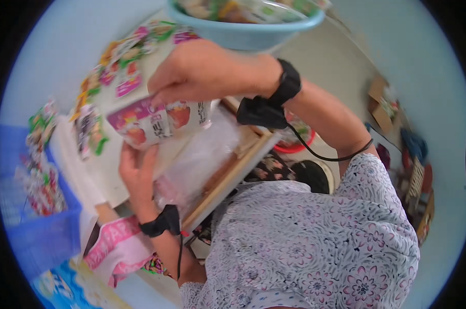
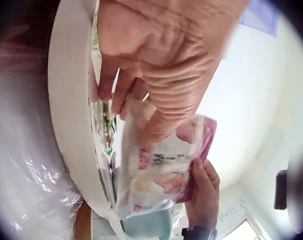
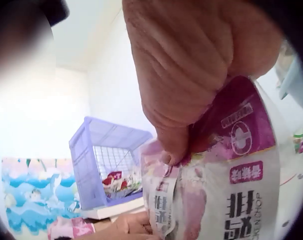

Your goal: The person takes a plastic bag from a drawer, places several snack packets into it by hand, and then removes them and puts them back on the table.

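A white and magenta plastic snack packet (image 1: pixel 163 121), its print including "CHICKEN CHOP" in the right wrist view, is held up over the table between both hands. My right hand (image 1: pixel 191 72) pinches its magenta top edge, thumb (image 3: pixel 174 150) on the near side. Below, my left hand (image 1: pixel 137 167) grips the lower end. In the left wrist view the left thumb (image 2: pixel 159 130) lies across the printed face and the other fingers reach behind. The same tomato-red and meat picture shows twice side by side on the film.
Several small colourful packets (image 1: pixel 127 77) lie along the white table (image 1: pixel 161 59). A blue basket (image 1: pixel 45 237) with more packets stands left, a light blue basin (image 1: pixel 243 36) at the back. An open drawer (image 1: pixel 230 172) holds clear plastic film (image 1: pixel 202 147). A pink towel (image 1: pixel 119 244) hangs below.
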The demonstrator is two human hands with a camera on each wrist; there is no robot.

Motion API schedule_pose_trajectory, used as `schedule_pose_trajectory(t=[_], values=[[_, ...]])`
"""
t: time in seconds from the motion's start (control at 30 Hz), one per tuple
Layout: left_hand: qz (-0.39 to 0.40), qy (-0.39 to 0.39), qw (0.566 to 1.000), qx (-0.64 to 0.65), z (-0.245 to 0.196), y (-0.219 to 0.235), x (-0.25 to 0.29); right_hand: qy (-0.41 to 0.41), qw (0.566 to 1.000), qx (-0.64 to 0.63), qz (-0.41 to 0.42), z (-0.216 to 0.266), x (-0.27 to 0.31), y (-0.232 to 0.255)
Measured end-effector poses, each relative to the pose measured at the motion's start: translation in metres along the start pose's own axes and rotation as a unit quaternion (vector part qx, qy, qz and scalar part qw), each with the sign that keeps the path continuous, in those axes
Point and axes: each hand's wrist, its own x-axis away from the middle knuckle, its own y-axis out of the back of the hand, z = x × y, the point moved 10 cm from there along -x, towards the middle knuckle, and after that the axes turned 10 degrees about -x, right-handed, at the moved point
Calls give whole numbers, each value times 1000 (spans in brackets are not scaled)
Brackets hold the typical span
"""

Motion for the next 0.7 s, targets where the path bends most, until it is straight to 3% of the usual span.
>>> schedule_pose_trajectory(t=[0.1, 0.17, 0.23, 0.37, 0.5, 0.6, 0.7], values=[[-19, -22, 1000, -6, -8, -4, 5, -54, 994, -81, -43, -12, 58, 59], [-4, -45, 998, -50, -16, -9, 3, -235, 970, -57, -25, -21, 114, 97], [-14, -20, 998, -56, -13, -9, 1, -310, 942, -93, -83, -37, 182, 127], [-55, 14, 995, -85, -9, -8, -4, -485, 867, -64, -96, -75, 316, 153], [-84, 12, 988, -126, 10, 8, -5, -575, 801, -6, -163, -124, 438, 121], [-100, 32, 975, -197, 4, 1, -5, -618, 740, -3, -266, -199, 550, 61], [-125, 44, 965, -227, -8, -3, 0, -633, 669, -82, -382, -229, 595, -16]])
